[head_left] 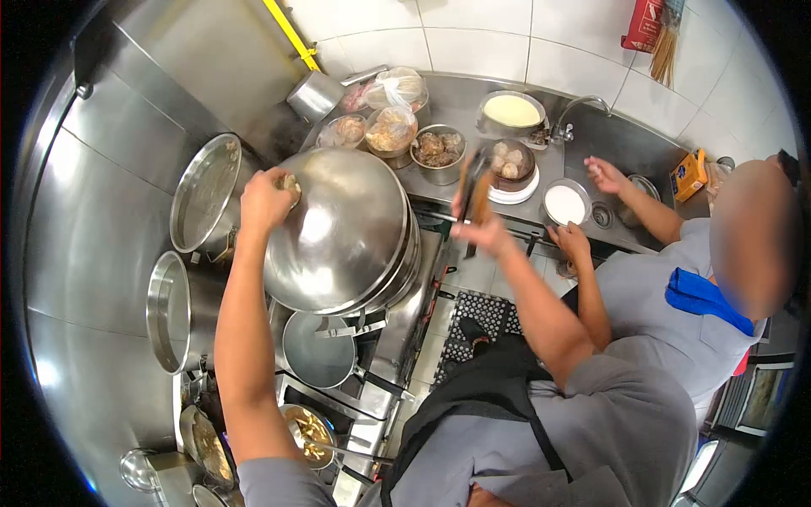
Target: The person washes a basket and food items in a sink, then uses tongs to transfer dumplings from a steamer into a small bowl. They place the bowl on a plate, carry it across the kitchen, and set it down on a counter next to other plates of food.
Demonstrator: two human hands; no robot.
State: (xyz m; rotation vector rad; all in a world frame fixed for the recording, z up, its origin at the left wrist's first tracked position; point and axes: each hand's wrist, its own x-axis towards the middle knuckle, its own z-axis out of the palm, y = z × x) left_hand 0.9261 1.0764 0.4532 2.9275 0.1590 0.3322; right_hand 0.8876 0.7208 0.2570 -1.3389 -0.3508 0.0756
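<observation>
My left hand point(269, 201) is closed at the top of a large domed steel lid point(338, 228), around its pale handle point(292, 189). The lid covers a wide steel pot point(409, 264) on the stove. My right hand point(483, 233) is raised between the stove and the counter, closed on a brown and dark flat object point(478, 186) held on edge. Motion smears that object, and I cannot tell its kind. Just past it, a dark round basket of pale dumplings point(509, 159) rests on a white round base point(517, 193).
A person point(650, 304) at my right has one hand on a bowl of white contents point(566, 204) near the sink point(621, 152). Food-filled steel pots point(438, 154) line the back counter. A saucepan point(319, 351) and a pan of food point(309, 437) are on the burners.
</observation>
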